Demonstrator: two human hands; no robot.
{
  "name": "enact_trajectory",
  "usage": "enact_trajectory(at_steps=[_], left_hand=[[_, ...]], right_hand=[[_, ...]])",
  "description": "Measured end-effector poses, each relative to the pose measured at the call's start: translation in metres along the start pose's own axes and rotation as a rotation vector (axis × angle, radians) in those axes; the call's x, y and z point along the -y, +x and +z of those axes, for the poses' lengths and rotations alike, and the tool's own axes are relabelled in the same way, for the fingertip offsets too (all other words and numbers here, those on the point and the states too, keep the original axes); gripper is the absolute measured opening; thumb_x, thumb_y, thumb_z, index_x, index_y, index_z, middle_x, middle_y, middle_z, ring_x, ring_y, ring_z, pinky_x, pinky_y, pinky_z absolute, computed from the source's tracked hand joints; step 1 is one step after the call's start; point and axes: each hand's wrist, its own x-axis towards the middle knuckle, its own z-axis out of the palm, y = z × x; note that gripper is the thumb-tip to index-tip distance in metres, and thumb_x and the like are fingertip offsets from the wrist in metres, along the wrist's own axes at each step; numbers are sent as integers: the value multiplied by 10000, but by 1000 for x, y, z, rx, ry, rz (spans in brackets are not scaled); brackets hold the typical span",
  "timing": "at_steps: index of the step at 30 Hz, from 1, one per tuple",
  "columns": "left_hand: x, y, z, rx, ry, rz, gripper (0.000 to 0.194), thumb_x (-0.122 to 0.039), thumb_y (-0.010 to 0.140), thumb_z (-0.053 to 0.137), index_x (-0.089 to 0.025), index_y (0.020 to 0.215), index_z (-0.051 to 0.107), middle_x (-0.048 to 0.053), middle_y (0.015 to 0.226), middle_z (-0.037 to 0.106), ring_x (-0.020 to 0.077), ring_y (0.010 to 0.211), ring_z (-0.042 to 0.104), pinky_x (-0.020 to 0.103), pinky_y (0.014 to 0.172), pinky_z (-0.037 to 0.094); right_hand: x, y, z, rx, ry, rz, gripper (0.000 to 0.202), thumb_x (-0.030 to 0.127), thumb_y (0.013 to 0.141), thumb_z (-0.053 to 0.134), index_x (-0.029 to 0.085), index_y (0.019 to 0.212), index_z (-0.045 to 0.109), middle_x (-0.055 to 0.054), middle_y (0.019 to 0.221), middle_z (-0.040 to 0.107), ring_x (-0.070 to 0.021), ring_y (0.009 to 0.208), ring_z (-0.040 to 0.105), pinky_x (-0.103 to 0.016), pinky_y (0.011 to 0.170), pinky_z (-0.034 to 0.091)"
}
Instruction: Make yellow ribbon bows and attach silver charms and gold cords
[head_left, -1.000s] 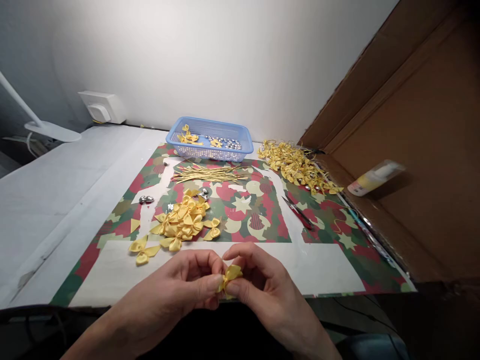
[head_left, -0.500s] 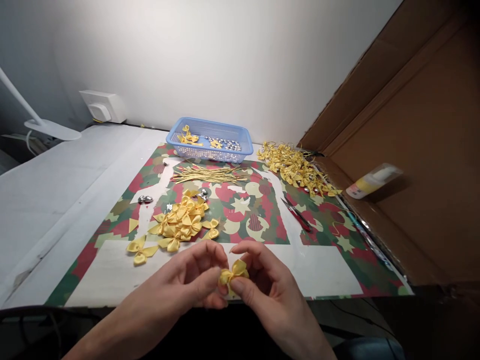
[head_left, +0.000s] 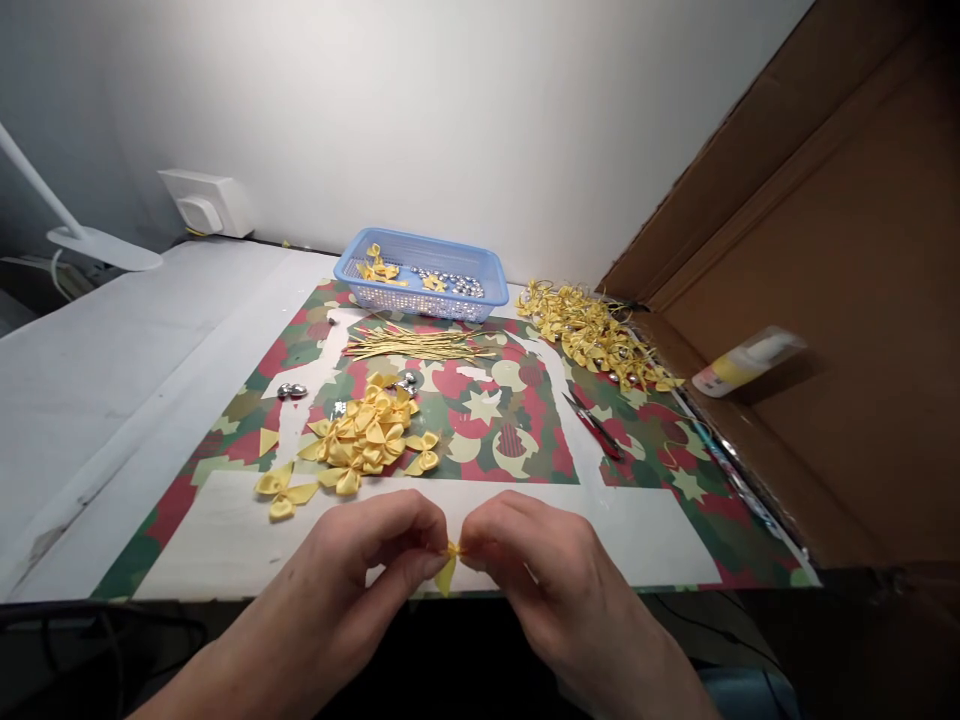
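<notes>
Between my fingertips, at the table's front edge, is a yellow ribbon bow [head_left: 448,572]. My left hand [head_left: 382,560] pinches its left side and my right hand [head_left: 525,560] pinches its right side. Most of the bow's loops are hidden by my fingers; a pointed tail hangs down between them. Beyond my left hand lies a heap of yellow bows [head_left: 367,430], with a few single bows around it. Silver bells or beads [head_left: 292,391] sit left of the heap, and a few more lie behind it.
A blue basket [head_left: 420,250] holding bows and silver beads stands against the wall. Before it lies a bundle of gold cords [head_left: 420,343]. Finished-looking corded bows [head_left: 592,330] are piled at right, near red-handled scissors [head_left: 596,425]. A bottle [head_left: 750,360] leans by the cardboard side [head_left: 825,230].
My fingers have closed in on the bow from both sides, covering its loops, and its tail now points downward. The objects on the table have stayed in place.
</notes>
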Motion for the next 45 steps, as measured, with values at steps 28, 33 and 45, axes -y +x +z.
enact_trajectory(at_steps=[28,33,45], left_hand=[[6,6,-7,197,-153,-90,138,-187,980,506,-219,849,535,-26,782,510,172,727,461,289,657,378],[14,6,-9,250,-333,-113,129,-257,1021,524,-220,911,579,-25,831,534,169,769,476,286,693,394],[15,0,12,-39,-627,-188,247,-189,908,735,-247,1103,594,-16,894,677,157,859,645,263,772,519]], right_hand=[[-7,5,0,158,-64,55,274,-60,848,500,214,835,494,34,805,540,-125,711,485,-221,641,363],[-8,3,-1,159,-23,85,239,-16,910,498,214,845,510,42,792,559,-116,696,492,-222,635,366],[3,5,-4,-6,62,41,153,89,983,536,233,975,587,-6,981,656,-166,931,618,-276,836,479]])
